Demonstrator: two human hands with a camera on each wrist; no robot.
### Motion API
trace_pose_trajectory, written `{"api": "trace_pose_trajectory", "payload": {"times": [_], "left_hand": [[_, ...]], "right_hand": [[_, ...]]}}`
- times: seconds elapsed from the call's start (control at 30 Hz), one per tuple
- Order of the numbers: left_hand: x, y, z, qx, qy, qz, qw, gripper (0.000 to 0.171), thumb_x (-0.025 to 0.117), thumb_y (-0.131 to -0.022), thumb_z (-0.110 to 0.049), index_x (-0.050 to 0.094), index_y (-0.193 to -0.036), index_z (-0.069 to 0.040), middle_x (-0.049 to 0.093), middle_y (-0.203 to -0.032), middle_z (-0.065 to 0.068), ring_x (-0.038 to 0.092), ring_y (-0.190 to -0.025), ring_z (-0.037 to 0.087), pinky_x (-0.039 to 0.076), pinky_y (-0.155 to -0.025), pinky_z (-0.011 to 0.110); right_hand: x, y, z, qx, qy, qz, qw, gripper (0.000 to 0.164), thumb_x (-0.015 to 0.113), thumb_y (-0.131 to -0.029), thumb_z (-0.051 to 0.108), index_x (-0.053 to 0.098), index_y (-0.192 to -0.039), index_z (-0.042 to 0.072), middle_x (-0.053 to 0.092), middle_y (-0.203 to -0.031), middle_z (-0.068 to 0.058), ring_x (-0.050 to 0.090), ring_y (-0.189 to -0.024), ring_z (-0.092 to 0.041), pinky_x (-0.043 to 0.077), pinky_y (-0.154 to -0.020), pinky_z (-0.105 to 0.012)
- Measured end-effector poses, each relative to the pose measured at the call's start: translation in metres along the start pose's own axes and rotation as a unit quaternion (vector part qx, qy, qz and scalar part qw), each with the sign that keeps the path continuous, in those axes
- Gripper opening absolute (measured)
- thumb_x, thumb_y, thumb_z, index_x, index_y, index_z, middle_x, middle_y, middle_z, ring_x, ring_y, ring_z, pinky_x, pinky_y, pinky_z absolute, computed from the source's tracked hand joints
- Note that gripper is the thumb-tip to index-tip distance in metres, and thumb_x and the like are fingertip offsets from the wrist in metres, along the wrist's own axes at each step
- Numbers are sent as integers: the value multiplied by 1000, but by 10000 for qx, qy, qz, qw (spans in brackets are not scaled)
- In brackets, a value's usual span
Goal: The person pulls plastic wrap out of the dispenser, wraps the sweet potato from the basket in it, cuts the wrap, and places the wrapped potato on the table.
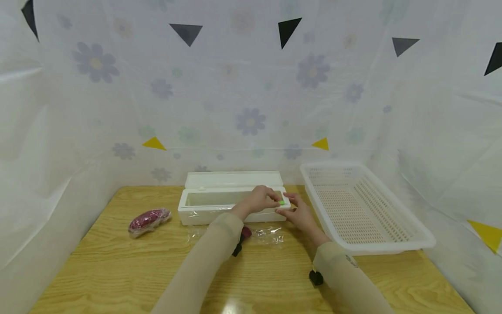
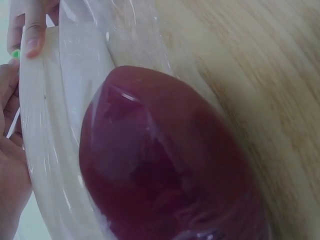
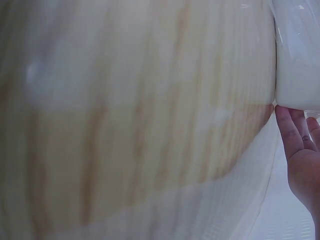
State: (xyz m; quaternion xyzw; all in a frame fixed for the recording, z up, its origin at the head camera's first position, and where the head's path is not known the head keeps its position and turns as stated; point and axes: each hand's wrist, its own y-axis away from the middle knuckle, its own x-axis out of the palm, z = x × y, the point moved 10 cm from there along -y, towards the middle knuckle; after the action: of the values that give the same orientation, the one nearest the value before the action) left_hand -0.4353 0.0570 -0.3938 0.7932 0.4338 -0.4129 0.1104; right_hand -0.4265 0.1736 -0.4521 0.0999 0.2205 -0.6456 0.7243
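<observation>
A white cling film dispenser box (image 1: 231,216) stands on the table with its lid (image 1: 235,179) raised at the back. My left hand (image 1: 256,201) reaches over it, thumb and fingertips pinching a small green slide cutter (image 1: 282,203) near the right end. My right hand (image 1: 300,214) grips that same end, thumb at the front and fingers at the side. Clear cling film (image 1: 268,235) hangs over the front edge onto the table. A purple-red, rounded vegetable (image 2: 165,160) lies under film before the box, mostly hidden by my left sleeve in the head view.
Another purple-red vegetable (image 1: 149,221), wrapped in film, lies at the left of the wooden table (image 1: 117,270). A white plastic basket (image 1: 392,246) stands to the right, close to my right forearm. Behind hangs a flowered white curtain (image 1: 219,96).
</observation>
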Motion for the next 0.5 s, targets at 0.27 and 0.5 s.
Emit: {"api": "trace_pose_trajectory", "payload": {"times": [0.27, 0.5], "left_hand": [[-3, 7, -2, 30, -253, -26, 9997, 17, 67, -88, -22, 74, -100, -12, 71, -101, 2, 60, -96, 17, 48, -86, 30], [-9, 11, -2, 114, -501, -84, 9986, 16, 68, -88, -20, 74, -99, -10, 71, -101, 3, 61, -98, 19, 47, -89, 32]], "right_hand": [[2, 1, -4, 102, -65, 50, 9999, 67, 76, -77, 37, 43, -134, 25, 43, -142, -18, 64, -75, -23, 53, -65, -30], [0, 0, -2, 65, -9, -12, 10000, 67, 77, -76, 38, 44, -133, 25, 45, -141, -20, 63, -71, -21, 52, -62, -29]]}}
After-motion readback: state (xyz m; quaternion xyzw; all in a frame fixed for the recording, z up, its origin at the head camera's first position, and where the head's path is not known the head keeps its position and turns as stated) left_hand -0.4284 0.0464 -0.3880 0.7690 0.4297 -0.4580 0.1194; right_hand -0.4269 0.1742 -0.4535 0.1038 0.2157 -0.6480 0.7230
